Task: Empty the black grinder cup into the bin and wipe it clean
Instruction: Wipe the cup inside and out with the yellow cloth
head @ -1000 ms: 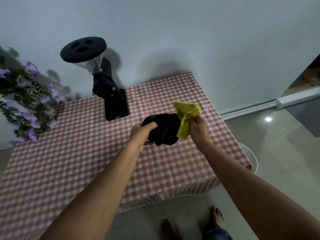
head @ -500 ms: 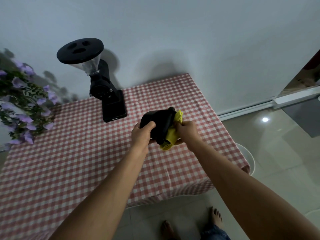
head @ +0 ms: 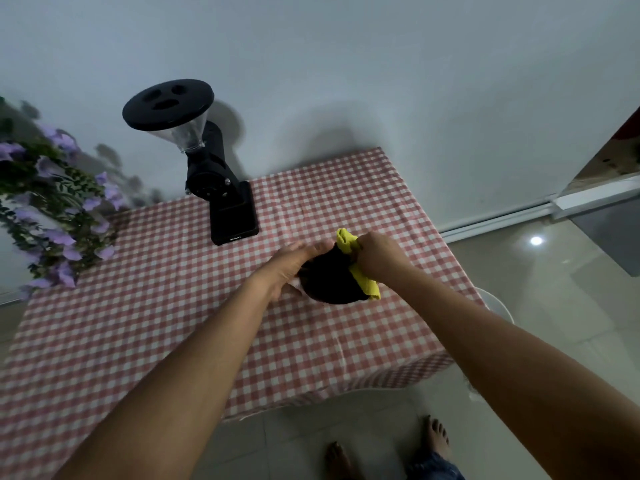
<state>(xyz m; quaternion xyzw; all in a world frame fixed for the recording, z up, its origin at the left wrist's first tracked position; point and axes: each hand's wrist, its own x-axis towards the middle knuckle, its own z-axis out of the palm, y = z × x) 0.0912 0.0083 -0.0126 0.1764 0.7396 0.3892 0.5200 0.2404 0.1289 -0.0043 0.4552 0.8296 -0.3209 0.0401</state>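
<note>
The black grinder cup (head: 331, 284) is held just above the red-and-white checked tablecloth (head: 173, 323), near the table's right side. My left hand (head: 294, 268) grips the cup from its left side. A yellow cloth (head: 360, 271) is pressed against the cup's right side and top, with my right hand (head: 379, 258) shut on it. One end of the cloth sticks up above the cup and the other hangs below my right hand. The cup's opening is hidden by my hands and the cloth.
A black coffee grinder (head: 221, 195) with a clear hopper and black lid stands at the back of the table by the wall. Purple flowers (head: 52, 209) fill the left edge. A white round bin rim (head: 498, 306) shows on the floor beyond the table's right edge. Bare feet (head: 436, 441) stand below.
My right hand has pushed the yellow cloth over the cup's right side, and the cup has turned in my left hand. Both hands have stayed over the table.
</note>
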